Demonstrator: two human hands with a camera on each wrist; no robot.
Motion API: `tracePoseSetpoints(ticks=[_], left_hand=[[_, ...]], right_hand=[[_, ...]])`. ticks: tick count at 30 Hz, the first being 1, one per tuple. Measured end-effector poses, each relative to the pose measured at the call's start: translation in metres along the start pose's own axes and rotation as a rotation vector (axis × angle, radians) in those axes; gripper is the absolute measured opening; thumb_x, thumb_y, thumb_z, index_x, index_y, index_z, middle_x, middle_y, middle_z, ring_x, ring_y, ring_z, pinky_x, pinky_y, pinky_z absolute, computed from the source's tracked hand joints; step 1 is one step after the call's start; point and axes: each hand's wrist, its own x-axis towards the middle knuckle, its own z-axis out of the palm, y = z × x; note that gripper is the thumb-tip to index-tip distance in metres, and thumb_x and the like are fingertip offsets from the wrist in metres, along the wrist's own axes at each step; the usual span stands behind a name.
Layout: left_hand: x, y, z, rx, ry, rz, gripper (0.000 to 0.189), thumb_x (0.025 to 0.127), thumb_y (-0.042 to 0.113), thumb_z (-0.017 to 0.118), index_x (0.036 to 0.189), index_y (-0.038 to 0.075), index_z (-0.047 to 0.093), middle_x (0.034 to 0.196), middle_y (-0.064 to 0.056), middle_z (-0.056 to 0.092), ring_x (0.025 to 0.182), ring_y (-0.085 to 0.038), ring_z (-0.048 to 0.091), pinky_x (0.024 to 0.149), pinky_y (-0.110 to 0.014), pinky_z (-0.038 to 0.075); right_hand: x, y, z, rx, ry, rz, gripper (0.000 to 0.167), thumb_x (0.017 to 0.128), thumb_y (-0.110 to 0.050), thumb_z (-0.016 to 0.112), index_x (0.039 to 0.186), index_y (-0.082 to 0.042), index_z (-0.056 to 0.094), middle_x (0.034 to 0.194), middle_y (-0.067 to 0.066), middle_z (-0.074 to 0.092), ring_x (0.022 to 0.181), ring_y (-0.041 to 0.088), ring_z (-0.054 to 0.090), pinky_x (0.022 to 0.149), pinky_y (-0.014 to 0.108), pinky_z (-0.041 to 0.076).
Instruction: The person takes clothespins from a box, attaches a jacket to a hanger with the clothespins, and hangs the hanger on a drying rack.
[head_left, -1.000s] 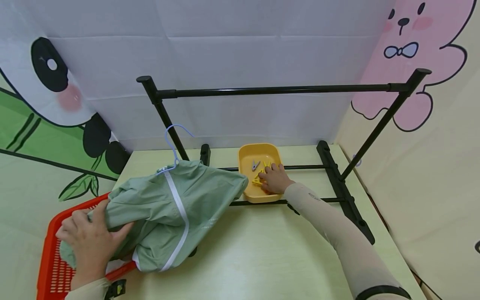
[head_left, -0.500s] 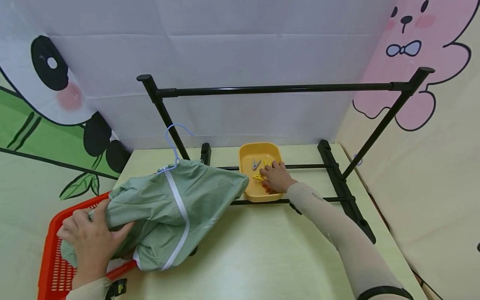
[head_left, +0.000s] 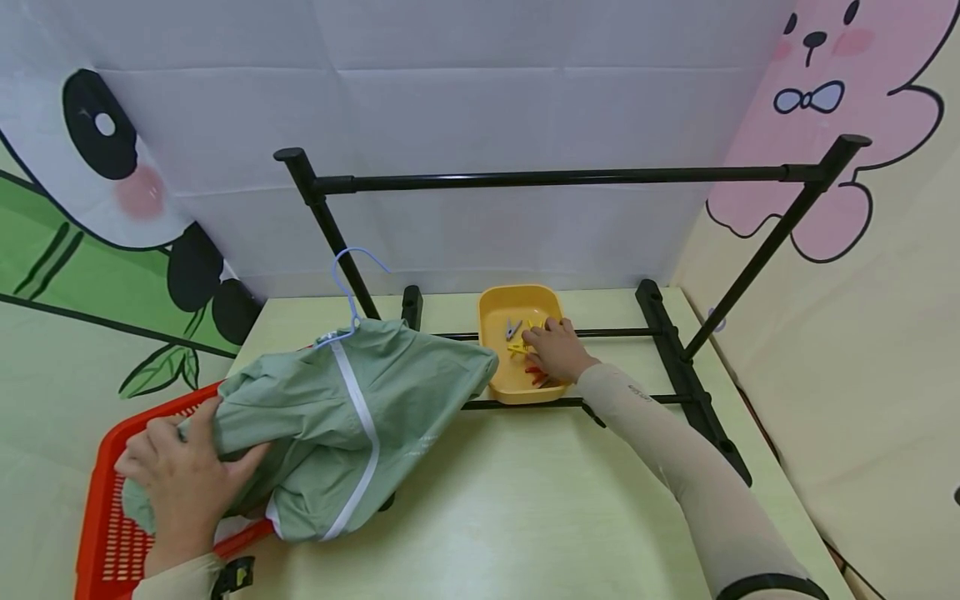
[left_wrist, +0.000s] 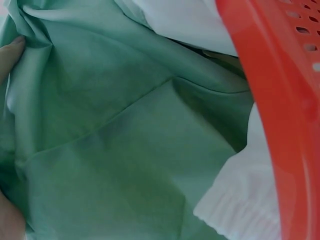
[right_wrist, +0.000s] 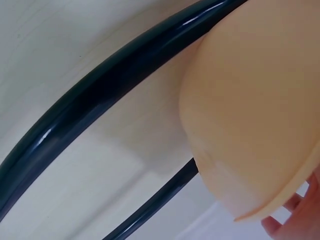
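Fingers of the right hand (head_left: 561,350) bend down into the yellow tray (head_left: 491,317), over small clips; whether they pinch one I cannot tell, since their tips are hidden. Yellow clips (head_left: 516,350) lie just beside the fingers, a grey clip (head_left: 513,330) further in, and red clips (head_left: 536,375) below the palm. Picking out a clip looks like the step in hand, so the next move calls for a firm pinch on a single one, then a lift clear of the rim. The tray sits over the lower bars of the black rack (head_left: 570,177). To its left, the left hand (head_left: 180,467) grips the green garment (head_left: 420,367), cloth between thumb and fingers. A blue hanger (head_left: 349,298) pokes from its top, its hook off the rack's top rail. Beneath is the red basket (head_left: 97,517), at the edge of the table (head_left: 525,500)
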Motion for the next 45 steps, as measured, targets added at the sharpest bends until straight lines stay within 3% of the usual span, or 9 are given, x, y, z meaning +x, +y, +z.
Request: tracePoseSetpoints(ticks=[4,11,19,30,45], left_hand=[[0.0004,-0.0006,0.0005,-0.003,0.002,-0.001,0.09,0.085,0.084,0.028,0.121,0.004,0.048,0.094,-0.039,0.032,0.085,-0.061,0.031,0.071,-0.072,0.02],[0.0024,0.001,-0.004,-0.018,-0.051,-0.001,0.089,0.086,0.082,0.03,0.121,0.002,0.047,0.095,-0.04,0.032,0.087,-0.063,0.03,0.073,-0.074,0.019],[0.0026,0.0002,-0.0002,-0.018,-0.009,-0.006,0.091,0.085,0.084,0.029,0.12,0.003,0.049,0.093,-0.039,0.032,0.085,-0.062,0.031,0.071,-0.073,0.02],[0.0031,-0.0015,-0.0024,-0.004,-0.063,-0.003,0.088,0.086,0.082,0.03,0.123,0.003,0.046,0.094,-0.04,0.032,0.086,-0.063,0.03,0.072,-0.073,0.02],[0.002,-0.0008,0.0008,-0.011,-0.014,-0.017,0.091,0.084,0.085,0.028,0.122,0.005,0.048,0.094,-0.039,0.032,0.086,-0.062,0.031,0.071,-0.073,0.02]], right_hand=[[-0.0003,-0.0006,-0.0014,-0.005,0.058,-0.013,0.02,0.098,-0.028,0.065,0.107,-0.013,0.055,0.1,0.005,0.061,0.094,0.029,0.047,0.087,0.048,0.035],[-0.0003,-0.0009,-0.0027,-0.032,0.125,-0.027,0.021,0.098,-0.028,0.064,0.108,-0.011,0.058,0.103,0.006,0.064,0.098,0.03,0.053,0.09,0.048,0.04],[-0.0013,0.0027,-0.0008,-0.064,0.199,-0.067,0.022,0.098,-0.029,0.064,0.106,-0.01,0.057,0.101,0.005,0.062,0.097,0.028,0.057,0.09,0.047,0.043],[0.0001,0.0065,0.0001,-0.092,0.211,-0.064,0.022,0.102,-0.031,0.058,0.11,-0.011,0.057,0.103,0.005,0.06,0.099,0.027,0.057,0.095,0.047,0.043],[-0.0023,0.0058,-0.0083,-0.058,0.277,-0.073,0.025,0.1,-0.029,0.061,0.116,-0.01,0.06,0.106,0.006,0.062,0.099,0.027,0.057,0.097,0.047,0.042]])
